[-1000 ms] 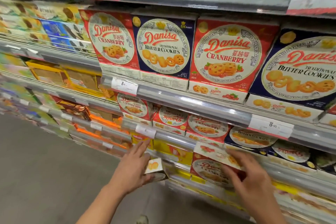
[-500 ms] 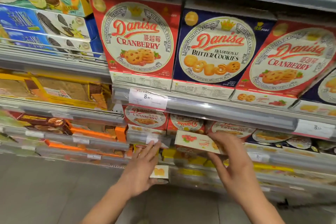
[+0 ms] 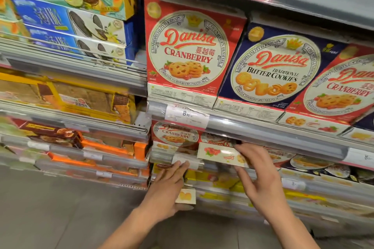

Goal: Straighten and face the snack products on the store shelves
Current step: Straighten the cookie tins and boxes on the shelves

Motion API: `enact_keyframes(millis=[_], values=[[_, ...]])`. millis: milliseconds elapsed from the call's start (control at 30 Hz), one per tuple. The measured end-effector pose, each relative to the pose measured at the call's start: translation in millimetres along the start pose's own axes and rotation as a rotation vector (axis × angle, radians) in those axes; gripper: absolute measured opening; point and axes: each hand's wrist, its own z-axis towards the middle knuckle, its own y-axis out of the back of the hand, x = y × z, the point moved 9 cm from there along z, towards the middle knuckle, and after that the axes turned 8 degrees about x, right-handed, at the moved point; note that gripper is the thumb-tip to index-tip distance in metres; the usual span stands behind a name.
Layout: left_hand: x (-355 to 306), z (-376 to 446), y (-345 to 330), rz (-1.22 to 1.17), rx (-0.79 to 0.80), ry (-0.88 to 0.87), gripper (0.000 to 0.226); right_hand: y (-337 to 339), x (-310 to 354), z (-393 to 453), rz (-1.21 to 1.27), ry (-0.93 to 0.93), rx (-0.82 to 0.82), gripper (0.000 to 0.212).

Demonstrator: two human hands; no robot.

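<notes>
A cranberry cookie box was pinched at its right end by the right hand, fingers curled. Long axis ran 9-to-3, shelf slot at 12 beside another cranberry box. A small box was gripped by the left hand, fingers extended toward 1 o'clock, touching the shelf rail.

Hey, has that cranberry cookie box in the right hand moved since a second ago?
Yes. The cranberry box in the right hand has gone up from the lower shelf to the shelf rail above.
</notes>
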Motion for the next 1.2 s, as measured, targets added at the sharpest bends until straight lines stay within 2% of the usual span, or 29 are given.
enact_keyframes(millis=[133,167,267,333,567,767,933,1033,1200], values=[[-9,-5,9,-0.03,0.01,0.011,0.101,5,-3,-2,0.012,0.015,-0.033,0.044],[-12,-6,11,-0.026,0.012,0.01,0.099,5,-3,-1,0.004,0.023,-0.039,0.044],[-11,-5,8,-0.019,0.005,0.021,0.071,3,-4,1,-0.006,0.041,-0.068,0.043],[-9,-4,6,-0.012,-0.02,0.023,0.061,1,-6,3,-0.012,0.046,-0.079,0.041],[-8,-2,3,-0.021,-0.029,0.014,0.057,-3,-13,-2,-0.005,0.028,-0.048,0.041],[-3,-12,-2,-0.089,-0.018,-0.01,0.05,-25,-35,-33,0.01,-0.031,0.123,0.043],[-19,-32,10,0.021,-0.19,-0.072,0.041,-64,-64,-51,-0.055,-0.127,0.385,0.048],[-41,-33,16,0.147,-0.206,-0.113,0.041,-78,-60,-50,-0.045,-0.13,0.442,0.045],[-66,-25,15,0.216,-0.167,-0.169,0.043,-103,-36,-40,0.008,-0.053,0.51,0.043]])
